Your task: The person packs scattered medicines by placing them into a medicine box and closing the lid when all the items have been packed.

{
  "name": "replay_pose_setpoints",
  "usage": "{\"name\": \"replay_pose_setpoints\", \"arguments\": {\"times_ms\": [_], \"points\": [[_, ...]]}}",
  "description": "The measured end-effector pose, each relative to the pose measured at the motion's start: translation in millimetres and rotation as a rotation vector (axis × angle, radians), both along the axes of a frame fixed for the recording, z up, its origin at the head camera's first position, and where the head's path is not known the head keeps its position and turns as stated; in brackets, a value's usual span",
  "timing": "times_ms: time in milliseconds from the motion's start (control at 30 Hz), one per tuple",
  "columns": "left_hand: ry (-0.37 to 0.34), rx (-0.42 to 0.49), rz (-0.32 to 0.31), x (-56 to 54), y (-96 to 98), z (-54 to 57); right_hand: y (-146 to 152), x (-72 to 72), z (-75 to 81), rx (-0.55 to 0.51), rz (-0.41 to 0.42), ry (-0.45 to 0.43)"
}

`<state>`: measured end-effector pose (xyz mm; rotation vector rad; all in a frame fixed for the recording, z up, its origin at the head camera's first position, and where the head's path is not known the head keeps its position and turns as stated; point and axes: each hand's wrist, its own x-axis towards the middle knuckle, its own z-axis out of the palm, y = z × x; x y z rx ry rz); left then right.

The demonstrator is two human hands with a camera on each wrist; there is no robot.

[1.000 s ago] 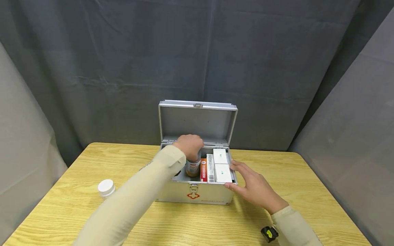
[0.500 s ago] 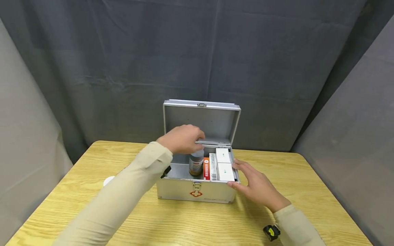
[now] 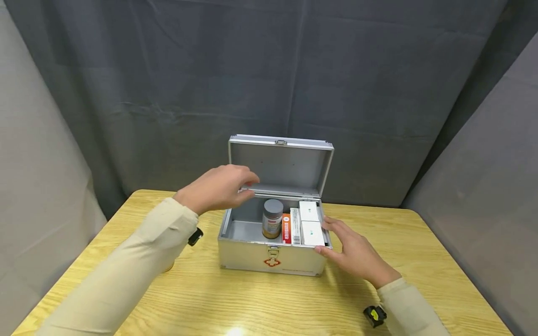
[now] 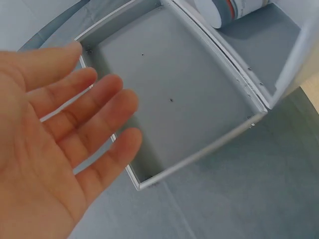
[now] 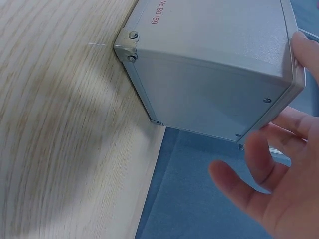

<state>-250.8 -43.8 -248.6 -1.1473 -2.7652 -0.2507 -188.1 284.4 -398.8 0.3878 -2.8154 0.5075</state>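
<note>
My left hand hovers over the left rear of the open silver first-aid box, fingers loosely bent and holding nothing. In the left wrist view its palm faces the raised lid. Inside the box, a grey-capped medicine bottle stands upright beside a red carton, a slim white carton and two white cartons. My right hand holds the box's front right corner, thumb at the front rim and fingers at the right rim.
An amber edge of something shows past my left forearm, mostly hidden by the sleeve. The wooden table ends at a dark grey curtain behind the box. Pale curtains flank both sides.
My left hand has let go of the medicine bottle, risen out of the box and moved left, leaving the bottle standing inside. The right hand has stayed at the corner.
</note>
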Motion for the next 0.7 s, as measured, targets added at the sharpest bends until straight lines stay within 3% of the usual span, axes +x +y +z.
{"name": "replay_pose_setpoints", "arguments": {"times_ms": [233, 433, 700], "points": [[0.059, 0.078, -0.003, 15.9, -32.0, -16.4, 1, -1.5, -0.8, 0.0, 0.012, 0.004], [0.059, 0.153, 0.056, 26.8, -69.7, -38.0, 4, 0.3, -1.8, -0.003, 0.011, 0.004], [0.09, 0.103, 0.147, 45.6, -114.7, -65.0, 6, 2.4, -1.5, 0.02, 0.014, 0.0]]}}
